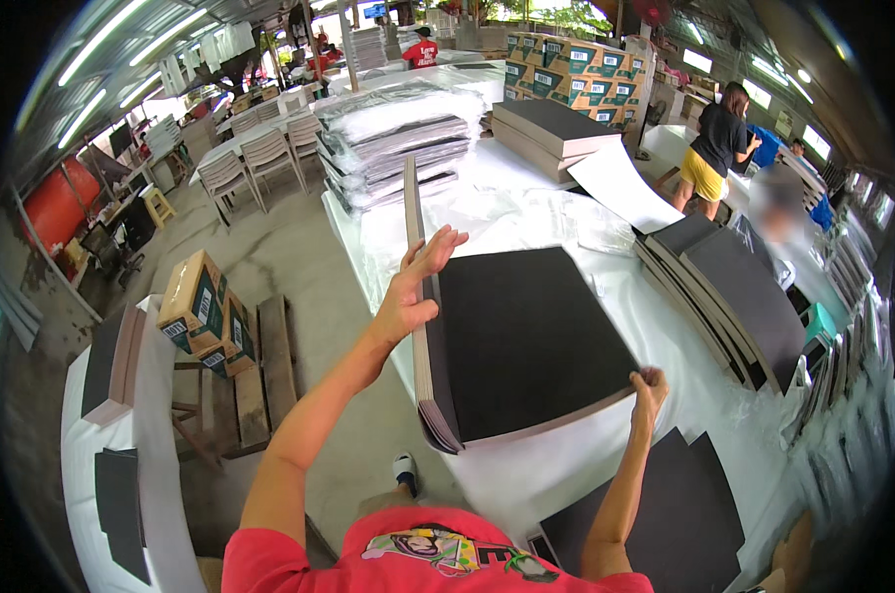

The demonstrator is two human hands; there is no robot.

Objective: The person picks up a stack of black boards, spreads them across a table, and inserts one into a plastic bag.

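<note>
A low stack of black boards (536,341) with pale edges lies in front of me on the white-covered table. Along its left side a narrow bundle of boards (423,366) stands on edge. My left hand (418,287) rests against this bundle, fingers stretched out and apart, the palm facing the stack. At the near right corner of the stack, my right hand (649,390) pinches the edge of a black board; the exact number of boards between the fingers cannot be made out.
Plastic-wrapped stacks (403,138) stand on the table's far left. Dark boards (729,287) are piled to the right, more black boards (655,514) lie near my right arm. Cartons (210,306) sit on a wooden bench at left. A person (719,148) stands at the far right.
</note>
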